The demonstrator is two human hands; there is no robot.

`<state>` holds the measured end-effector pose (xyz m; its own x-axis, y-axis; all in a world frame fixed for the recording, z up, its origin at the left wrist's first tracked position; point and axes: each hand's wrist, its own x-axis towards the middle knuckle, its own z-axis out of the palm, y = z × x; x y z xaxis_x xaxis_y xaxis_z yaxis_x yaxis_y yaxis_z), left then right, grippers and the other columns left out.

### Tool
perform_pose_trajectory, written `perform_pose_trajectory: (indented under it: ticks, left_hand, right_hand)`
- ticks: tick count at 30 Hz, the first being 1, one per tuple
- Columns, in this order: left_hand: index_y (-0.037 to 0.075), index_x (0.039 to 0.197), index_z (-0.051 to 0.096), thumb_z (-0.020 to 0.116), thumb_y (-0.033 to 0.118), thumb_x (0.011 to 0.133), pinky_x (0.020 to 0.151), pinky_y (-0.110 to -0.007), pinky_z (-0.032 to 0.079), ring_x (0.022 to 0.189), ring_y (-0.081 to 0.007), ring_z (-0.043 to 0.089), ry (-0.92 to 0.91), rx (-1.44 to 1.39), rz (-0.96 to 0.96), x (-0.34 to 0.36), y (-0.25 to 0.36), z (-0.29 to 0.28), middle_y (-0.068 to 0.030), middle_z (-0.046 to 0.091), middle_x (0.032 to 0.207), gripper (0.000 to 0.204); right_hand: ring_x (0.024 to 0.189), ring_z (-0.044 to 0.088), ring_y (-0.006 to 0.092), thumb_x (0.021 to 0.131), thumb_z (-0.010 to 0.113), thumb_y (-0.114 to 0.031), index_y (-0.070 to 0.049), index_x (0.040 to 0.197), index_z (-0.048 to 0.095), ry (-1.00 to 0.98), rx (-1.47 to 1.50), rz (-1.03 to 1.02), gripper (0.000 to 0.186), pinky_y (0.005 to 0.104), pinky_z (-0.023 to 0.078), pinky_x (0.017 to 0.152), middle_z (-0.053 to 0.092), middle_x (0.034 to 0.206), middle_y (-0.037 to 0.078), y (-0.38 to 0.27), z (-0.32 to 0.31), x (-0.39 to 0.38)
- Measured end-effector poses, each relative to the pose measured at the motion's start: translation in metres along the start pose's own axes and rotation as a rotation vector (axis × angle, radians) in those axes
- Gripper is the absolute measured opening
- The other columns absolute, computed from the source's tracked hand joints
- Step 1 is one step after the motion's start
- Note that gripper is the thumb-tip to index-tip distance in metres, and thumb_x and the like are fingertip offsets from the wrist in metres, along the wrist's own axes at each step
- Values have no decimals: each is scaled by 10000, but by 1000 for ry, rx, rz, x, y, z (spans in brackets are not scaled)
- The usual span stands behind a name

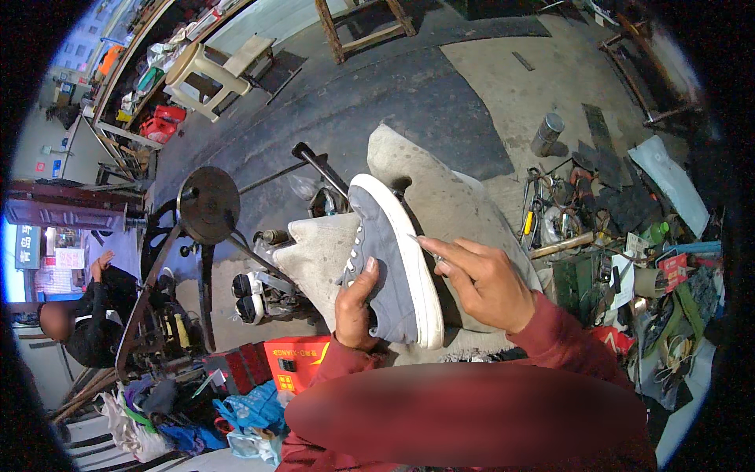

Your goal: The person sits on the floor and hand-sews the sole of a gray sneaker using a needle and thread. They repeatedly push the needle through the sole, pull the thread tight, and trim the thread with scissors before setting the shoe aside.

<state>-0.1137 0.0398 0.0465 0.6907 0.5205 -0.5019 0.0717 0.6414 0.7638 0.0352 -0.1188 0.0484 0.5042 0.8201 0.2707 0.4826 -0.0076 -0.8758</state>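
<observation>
A grey sneaker (387, 271) with a white rubber sole and white laces is held up in front of me, toe pointing away and sole edge turned to the right. My left hand (356, 311) is closed around its heel end, the thumb lying on the grey upper by the laces. My right hand (489, 285) is at the shoe's right side, its index finger stretched out with the tip at the white sole edge. The other fingers are partly bent, and I see no tool in them. Beneath the shoe a stained beige cloth (472, 212) covers my lap.
An iron hand-cranked machine with a round wheel (208, 204) stands at left. Tools, including yellow-handled pliers (530, 216), and scraps clutter the right. A red box (295, 362) and bags lie lower left. Another person (98, 315) sits far left. A plastic stool (208, 79) stands behind.
</observation>
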Motion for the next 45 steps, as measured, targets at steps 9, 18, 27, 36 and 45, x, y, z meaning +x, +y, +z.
perform_pose_trajectory:
  ticks: [9, 18, 27, 36, 45]
  left_hand:
    - [-26, 1349, 584, 612, 241, 992, 989, -365, 508, 1071, -228, 677, 3, 86, 30, -5, -1, 7, -131, 685, 1223, 447]
    - [-31, 1417, 521, 632, 233, 1011, 1058, -344, 445, 1191, -211, 586, -136, 191, -68, -4, 0, -2, -115, 626, 1328, 497]
    - [-34, 1342, 573, 663, 175, 986, 958, -353, 499, 1081, -197, 617, -262, 517, 7, 2, 4, -17, -111, 679, 1213, 422]
    - [-33, 1344, 570, 677, 137, 961, 977, -362, 489, 1118, -206, 613, -234, 524, 42, 9, 2, -20, -145, 669, 1243, 432]
    - [-60, 1371, 542, 635, 134, 975, 1063, -369, 434, 1232, -265, 575, -294, 560, 93, 8, 6, -18, -181, 627, 1332, 451]
  right_hand:
    - [857, 660, 437, 909, 592, -33, -22, 1308, 638, -138, -104, 61, 402, 484, 535, 757, 670, 969, 235, -5, -5, 14]
    - [887, 659, 439, 889, 587, -5, -14, 1319, 638, -291, -308, 143, 432, 485, 533, 773, 670, 999, 249, -29, -19, 28]
    - [790, 696, 406, 900, 608, -58, -2, 1148, 736, -537, -306, 109, 284, 457, 539, 727, 714, 895, 245, -21, -40, 78]
    - [725, 662, 463, 866, 581, -83, -16, 1170, 726, -587, -279, 244, 343, 535, 518, 682, 651, 803, 305, -25, -41, 79]
    - [737, 678, 407, 888, 584, -40, -27, 1250, 692, -604, -572, 43, 378, 486, 535, 678, 682, 813, 243, -31, -38, 69]
